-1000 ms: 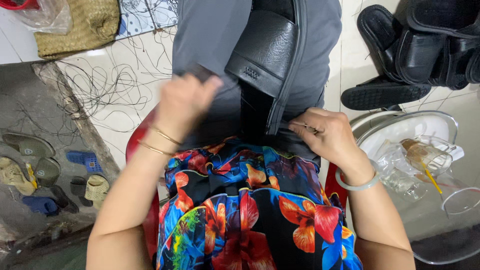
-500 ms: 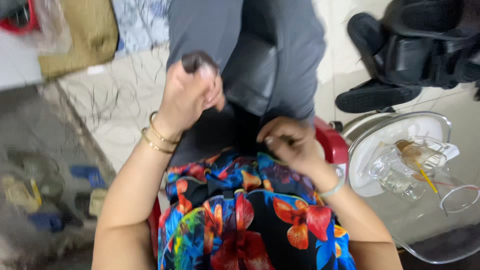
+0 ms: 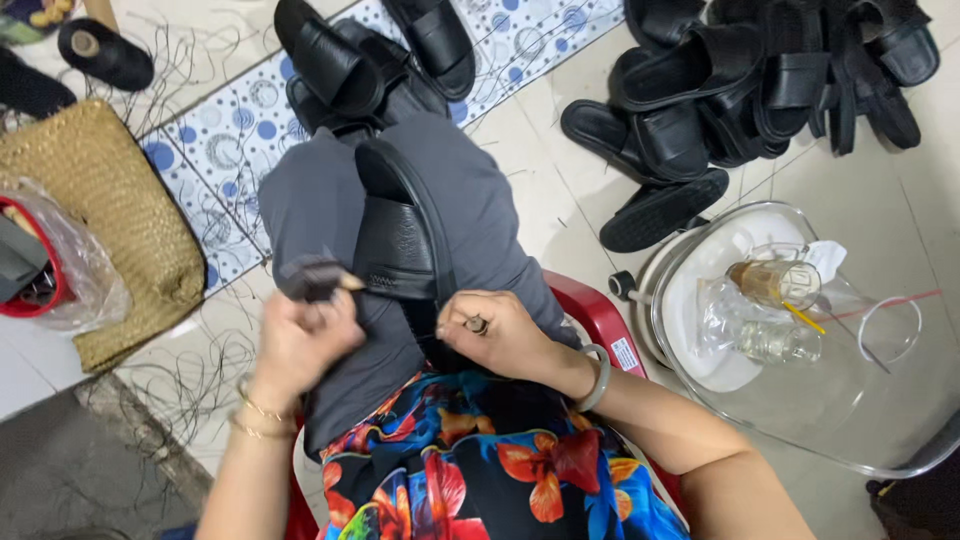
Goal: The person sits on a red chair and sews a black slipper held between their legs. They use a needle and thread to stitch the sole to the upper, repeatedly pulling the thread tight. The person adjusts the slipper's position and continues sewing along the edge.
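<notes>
While a small dark tool (image 3: 312,277) is gripped in the left hand (image 3: 300,345), the near end of a black sandal (image 3: 400,235) is pinched by the right hand (image 3: 500,335). That sandal is laid across the grey-trousered lap (image 3: 470,200). More sandals (image 3: 760,80) are piled far right, and a woven bag (image 3: 110,220) is parked left.

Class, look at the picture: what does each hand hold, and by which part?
The left hand grips a small dark tool by its lower end. The right hand pinches the near end of the black leather slide sandal on the lap.
</notes>
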